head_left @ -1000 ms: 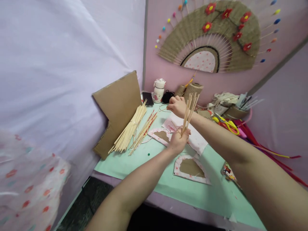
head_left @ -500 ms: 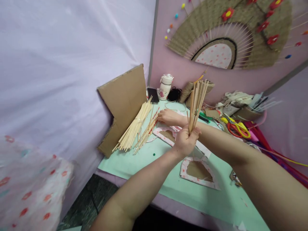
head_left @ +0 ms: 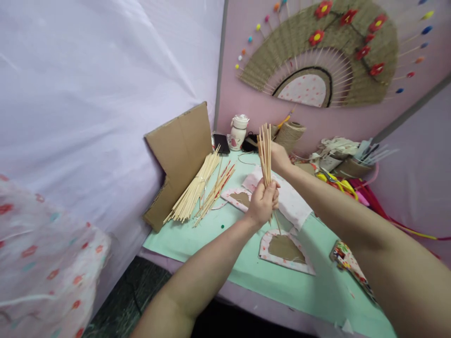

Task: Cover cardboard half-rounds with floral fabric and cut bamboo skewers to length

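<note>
My left hand (head_left: 263, 203) is closed around a bundle of thin wooden sticks (head_left: 265, 152), held upright above the table. Beyond the sticks, my right hand (head_left: 279, 157) reaches toward the back of the table, close to the black yarn (head_left: 251, 142). The bundle hides most of its fingers. Below my left hand lies a half-round cardboard piece (head_left: 287, 248) edged with pink-flowered cloth, and a similar piece (head_left: 240, 198) is partly covered by my left hand. A large sheaf of pale sticks (head_left: 193, 190) and a smaller loose pile of sticks (head_left: 215, 195) lie to the left.
A bent cardboard sheet (head_left: 183, 145) stands at the left. At the back are a phone (head_left: 221, 143), a white bottle (head_left: 238, 133) and a twine spool (head_left: 291, 135). Scissors (head_left: 336, 180) lie at right, beyond my right forearm. A decorated fan (head_left: 317, 56) hangs on the wall.
My right hand has moved from the loose stick pile toward the back, behind the bundle. My left hand still holds the sticks, now more upright. The view has shifted slightly right.
</note>
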### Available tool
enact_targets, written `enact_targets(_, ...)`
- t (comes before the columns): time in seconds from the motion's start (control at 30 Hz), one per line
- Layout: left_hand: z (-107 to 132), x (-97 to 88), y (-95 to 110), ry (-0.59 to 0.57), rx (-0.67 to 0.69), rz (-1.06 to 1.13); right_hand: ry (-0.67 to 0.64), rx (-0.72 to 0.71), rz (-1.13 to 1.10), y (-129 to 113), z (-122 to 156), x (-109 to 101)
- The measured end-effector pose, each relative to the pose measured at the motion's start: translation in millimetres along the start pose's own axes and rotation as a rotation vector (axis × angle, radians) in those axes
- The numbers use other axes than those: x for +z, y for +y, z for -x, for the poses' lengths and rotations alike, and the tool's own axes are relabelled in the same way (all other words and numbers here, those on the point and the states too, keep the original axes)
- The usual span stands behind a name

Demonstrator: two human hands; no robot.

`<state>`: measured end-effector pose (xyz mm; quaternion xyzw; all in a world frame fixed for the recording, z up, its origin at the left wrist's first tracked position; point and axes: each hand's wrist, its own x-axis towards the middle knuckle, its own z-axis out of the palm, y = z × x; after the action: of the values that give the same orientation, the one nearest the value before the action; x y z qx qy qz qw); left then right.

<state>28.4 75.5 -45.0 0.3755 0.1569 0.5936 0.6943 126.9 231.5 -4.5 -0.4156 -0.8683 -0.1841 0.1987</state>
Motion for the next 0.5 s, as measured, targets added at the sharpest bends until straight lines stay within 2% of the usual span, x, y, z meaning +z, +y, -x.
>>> enact_targets(0.07, -3.1, -1.4, -0.7, 0.061, -0.004, 0.030, 0.191, 0.128, -0.005, 4.1, 21.9, -18.4)
enact_targets(0.1, -4.9, -2.3, -0.6, 0.103, -0.011, 0.066, 0.354, 0.171, -0.059, 2.4, 35.0, -28.1)
enact_targets(0.13, -6.8, -3.4, -0.1, 0.146, -0.029, 0.115, 0.493, 0.166, -0.123, -1.5, 49.1, -37.7)
enact_targets(0.17, -8.5, -4.5, 0.6, 0.184, -0.060, 0.171, 0.546, 0.108, -0.181, -7.3, 63.6, -46.6)
enact_targets(0.23, -11.2, -6.8, 1.7, 0.239, -0.165, 0.273, 0.484, -0.025, -0.256, -21.6, 92.0, -60.8)
enact_targets(0.37, -12.6, -10.6, -1.1, 0.258, -0.387, 0.365, 0.207, -0.227, -0.286, -45.8, 133.6, -68.6)
enact_targets(0.5, -11.6, -12.4, -8.9, 0.195, -0.494, 0.366, 0.151, -0.282, -0.236, -57.3, 151.7, -61.8)
